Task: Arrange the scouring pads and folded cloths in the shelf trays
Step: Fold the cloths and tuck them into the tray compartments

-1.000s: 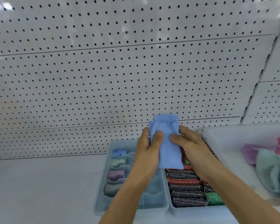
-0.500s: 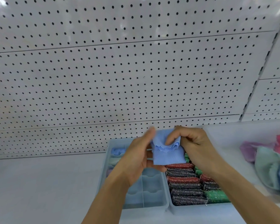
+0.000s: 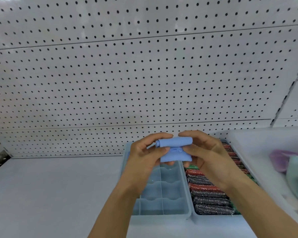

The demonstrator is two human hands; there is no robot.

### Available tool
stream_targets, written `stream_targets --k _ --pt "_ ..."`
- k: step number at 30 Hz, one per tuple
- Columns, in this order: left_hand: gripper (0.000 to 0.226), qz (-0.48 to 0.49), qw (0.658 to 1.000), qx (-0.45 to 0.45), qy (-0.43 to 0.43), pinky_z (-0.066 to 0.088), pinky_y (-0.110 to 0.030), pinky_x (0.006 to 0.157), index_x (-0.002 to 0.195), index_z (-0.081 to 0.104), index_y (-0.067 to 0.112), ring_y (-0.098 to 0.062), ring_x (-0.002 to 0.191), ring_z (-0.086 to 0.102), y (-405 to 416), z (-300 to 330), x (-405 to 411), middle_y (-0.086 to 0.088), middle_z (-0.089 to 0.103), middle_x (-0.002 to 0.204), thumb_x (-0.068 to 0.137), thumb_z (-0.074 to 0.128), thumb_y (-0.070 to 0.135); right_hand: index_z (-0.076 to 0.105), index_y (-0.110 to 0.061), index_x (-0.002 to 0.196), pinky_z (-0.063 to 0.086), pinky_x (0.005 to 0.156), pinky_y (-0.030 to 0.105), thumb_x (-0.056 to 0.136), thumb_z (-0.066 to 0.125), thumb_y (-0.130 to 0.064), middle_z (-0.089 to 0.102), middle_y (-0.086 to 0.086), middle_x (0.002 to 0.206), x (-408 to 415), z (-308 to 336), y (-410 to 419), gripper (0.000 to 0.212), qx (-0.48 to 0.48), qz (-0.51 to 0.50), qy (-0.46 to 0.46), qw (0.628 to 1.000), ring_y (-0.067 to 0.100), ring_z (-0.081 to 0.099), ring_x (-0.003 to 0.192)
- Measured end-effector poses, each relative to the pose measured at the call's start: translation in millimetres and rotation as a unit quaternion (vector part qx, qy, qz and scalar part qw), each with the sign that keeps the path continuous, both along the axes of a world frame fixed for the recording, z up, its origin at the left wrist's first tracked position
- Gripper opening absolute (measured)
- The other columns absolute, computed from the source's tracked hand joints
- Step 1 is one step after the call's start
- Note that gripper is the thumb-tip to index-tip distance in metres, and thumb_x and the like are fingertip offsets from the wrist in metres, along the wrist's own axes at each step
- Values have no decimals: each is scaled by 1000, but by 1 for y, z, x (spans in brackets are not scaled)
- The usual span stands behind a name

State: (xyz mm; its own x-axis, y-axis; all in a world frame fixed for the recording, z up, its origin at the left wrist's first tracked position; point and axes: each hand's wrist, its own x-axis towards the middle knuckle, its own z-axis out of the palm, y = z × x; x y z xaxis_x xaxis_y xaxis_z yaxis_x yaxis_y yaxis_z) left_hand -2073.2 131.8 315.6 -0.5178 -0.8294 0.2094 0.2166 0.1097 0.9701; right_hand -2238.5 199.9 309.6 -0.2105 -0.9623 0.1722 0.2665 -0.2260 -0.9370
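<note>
Both hands hold a small blue cloth (image 3: 175, 149) above the trays, its top edge rolled over. My left hand (image 3: 145, 158) pinches its left end and my right hand (image 3: 206, 157) pinches its right end. Below them a pale blue divided tray (image 3: 163, 191) shows several bare compartments near me; its far part is hidden by my hands. To its right a second tray (image 3: 193, 216) is packed with red, black and green glittery scouring pads (image 3: 208, 194).
A clear plastic bin (image 3: 258, 169) at the right holds loose cloths (image 3: 292, 167), purple and pale green. White pegboard (image 3: 144, 74) forms the back wall. The white shelf surface (image 3: 55, 191) stretches left of the trays.
The blue cloth went from hanging long to folded, then rolled at its top. Both hands came closer together and a little lower. The view shifted, hiding the cloths in the left tray.
</note>
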Motion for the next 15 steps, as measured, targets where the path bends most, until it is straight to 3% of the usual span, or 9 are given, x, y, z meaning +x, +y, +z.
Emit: stream_targets --k 3,6,9,12,15 --pt "21 -46 997 62 26 57 -30 70 90 76 13 -24 87 70 -7 -5 11 -11 73 95 83 57 8 77 -16 81 53 57 28 76 60 1 71 14 94 7 -3 -4 25 -8 5 6 1000 24 65 74" --pt "26 -72 989 126 26 56 -28 70 80 76 15 -24 91 70 -13 -7 23 -9 74 100 82 50 18 77 -16 76 56 69 30 86 51 13 73 13 102 13 -9 -9 40 1 -5 46 999 29 69 91" --pt "17 -49 995 67 -61 53 -35 68 83 74 23 -20 89 69 -17 -12 39 2 73 96 82 62 12 77 -8 79 56 81 37 80 55 4 72 15 106 21 -13 -15 24 25 9 47 999 30 67 100" --pt "31 -21 990 13 -139 53 -51 77 100 71 31 -16 93 66 -26 -19 56 2 68 106 77 70 10 75 -12 85 56 80 35 77 75 -6 73 9 96 31 -17 -20 10 45 5 125 991 25 69 89" --pt "43 -14 975 -35 -218 59 -32 78 104 68 33 -15 97 66 -37 -30 73 -1 66 111 78 72 -1 66 -19 101 56 76 31 77 76 0 69 4 97 46 -29 -29 33 90 -2 239 967 19 68 84"
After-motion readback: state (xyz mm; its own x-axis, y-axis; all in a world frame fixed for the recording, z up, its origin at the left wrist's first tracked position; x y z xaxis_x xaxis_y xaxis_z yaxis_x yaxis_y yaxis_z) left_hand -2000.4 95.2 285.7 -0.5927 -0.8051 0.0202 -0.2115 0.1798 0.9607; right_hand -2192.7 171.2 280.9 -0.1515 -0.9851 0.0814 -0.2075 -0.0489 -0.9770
